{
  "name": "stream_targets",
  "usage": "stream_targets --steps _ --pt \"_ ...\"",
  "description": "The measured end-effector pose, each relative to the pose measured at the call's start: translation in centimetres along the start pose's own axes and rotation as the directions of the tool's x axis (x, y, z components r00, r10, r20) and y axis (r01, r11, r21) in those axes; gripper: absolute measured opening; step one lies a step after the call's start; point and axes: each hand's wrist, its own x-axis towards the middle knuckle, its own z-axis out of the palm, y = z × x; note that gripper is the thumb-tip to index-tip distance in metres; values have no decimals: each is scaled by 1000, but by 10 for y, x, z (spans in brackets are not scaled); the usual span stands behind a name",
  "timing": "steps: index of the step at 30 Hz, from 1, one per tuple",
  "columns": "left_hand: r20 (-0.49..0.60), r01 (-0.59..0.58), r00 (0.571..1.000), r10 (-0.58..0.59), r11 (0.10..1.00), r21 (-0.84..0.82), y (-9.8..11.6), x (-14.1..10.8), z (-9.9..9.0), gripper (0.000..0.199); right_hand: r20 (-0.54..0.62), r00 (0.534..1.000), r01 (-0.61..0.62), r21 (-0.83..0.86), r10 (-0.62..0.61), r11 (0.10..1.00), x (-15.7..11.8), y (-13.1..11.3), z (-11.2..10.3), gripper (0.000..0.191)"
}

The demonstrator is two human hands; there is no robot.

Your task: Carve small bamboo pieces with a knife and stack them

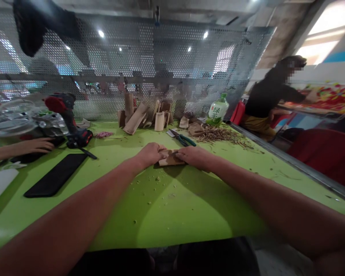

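Gripping wooden piece (171, 158) at both ends, left hand (151, 154) and right hand (194, 156) nearly closed; pliers (184, 138) just beyond.

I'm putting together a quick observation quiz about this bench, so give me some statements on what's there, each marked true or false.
1. The left hand and right hand both touch a light brown piece. True.
2. The pliers are in the right hand. False: they lie on the green tabletop, just beyond the piece.
3. The green-capped bottle stands upright. True.
4. The red and black power tool is right of the bottle. False: it is on the left side.
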Motion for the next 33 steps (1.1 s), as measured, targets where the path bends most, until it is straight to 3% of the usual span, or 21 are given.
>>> stream_targets --steps 3,5,7,10,20,33 --pt "-3 -43 999 43 999 14 0 1 -1 41 1 1000 -7 72 7 997 -1 3 3 31" --pt "3 -55 998 55 998 16 -2 2 -1 43 -18 987 -152 171 157 973 -5 1 3 37" --pt "14 -44 999 44 999 0 -2 3 -1 45 -48 941 -314 247 335 917 -9 -3 2 47" --pt "26 -41 999 42 998 -47 -2 2 -1 46 -124 885 -407 263 449 875 -12 -5 1 53" --pt "24 -76 997 76 997 -30 -4 4 0 39 -214 877 -392 198 430 898 -8 -5 4 43" --pt "15 -78 997 78 997 -7 -7 5 2 41 -118 930 -329 148 347 933 -9 -12 -1 44"
